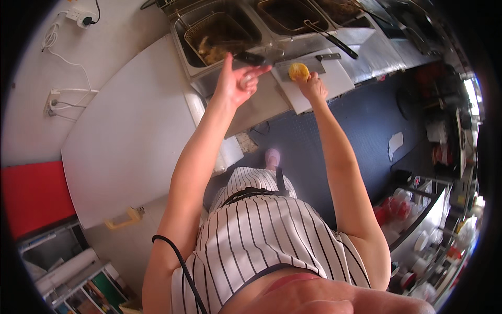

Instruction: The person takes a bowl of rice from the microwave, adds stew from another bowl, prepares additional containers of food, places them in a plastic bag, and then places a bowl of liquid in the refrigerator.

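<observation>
My right hand [314, 87] pinches a round, yellow piece of food [299, 72], perhaps a bun half or patty. It is held over a white cutting board [339, 80]. Behind the food lies a knife with a broad blade, its dark handle [328, 57] towards the right. My left hand [240, 83] is raised left of the board, thumb and index finger spread and the other fingers curled, with nothing visible in it. Just beyond its fingers is the black handle [251, 59] of a wire fryer basket [192, 36]. Pale golden food [211, 49] sits in that basket.
A second fryer well [290, 19] holds a basket whose black handle [343, 46] juts over the counter. A white lid-like surface [137, 125] extends on the left. Power sockets [53, 103] are on the wall. A wire rack [427, 196] with packages stands at right, above blue flooring [364, 133].
</observation>
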### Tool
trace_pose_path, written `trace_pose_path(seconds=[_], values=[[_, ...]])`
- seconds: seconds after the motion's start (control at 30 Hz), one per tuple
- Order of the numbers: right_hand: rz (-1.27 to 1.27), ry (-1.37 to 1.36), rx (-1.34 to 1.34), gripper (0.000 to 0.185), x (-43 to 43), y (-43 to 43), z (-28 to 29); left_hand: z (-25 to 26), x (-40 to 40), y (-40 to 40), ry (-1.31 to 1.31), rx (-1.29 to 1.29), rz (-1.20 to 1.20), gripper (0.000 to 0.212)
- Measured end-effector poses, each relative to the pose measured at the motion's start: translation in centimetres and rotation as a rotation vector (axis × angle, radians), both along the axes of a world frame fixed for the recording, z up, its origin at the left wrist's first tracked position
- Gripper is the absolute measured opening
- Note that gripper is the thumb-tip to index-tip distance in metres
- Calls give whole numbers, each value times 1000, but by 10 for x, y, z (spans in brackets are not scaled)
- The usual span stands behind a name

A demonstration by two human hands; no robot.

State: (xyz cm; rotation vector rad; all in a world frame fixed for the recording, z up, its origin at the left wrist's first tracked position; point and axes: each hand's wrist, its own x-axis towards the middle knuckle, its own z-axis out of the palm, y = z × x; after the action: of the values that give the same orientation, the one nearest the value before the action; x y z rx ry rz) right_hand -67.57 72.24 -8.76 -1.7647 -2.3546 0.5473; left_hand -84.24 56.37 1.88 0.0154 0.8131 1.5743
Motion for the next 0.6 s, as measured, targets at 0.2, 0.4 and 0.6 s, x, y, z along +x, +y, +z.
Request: trace_pose_path(seconds=[0.2, 0.4, 0.6], values=[[-70, 52, 11, 51, -9, 32, -18, -14, -17, 53, -103, 58, 195, 13], [-72, 292, -53, 40, -10, 53, -43, -1, -60, -17, 0, -132, 136, 18], [-80, 400, -41, 35, -13, 77, -61, 16, -51, -4, 21, -268, 140, 22]])
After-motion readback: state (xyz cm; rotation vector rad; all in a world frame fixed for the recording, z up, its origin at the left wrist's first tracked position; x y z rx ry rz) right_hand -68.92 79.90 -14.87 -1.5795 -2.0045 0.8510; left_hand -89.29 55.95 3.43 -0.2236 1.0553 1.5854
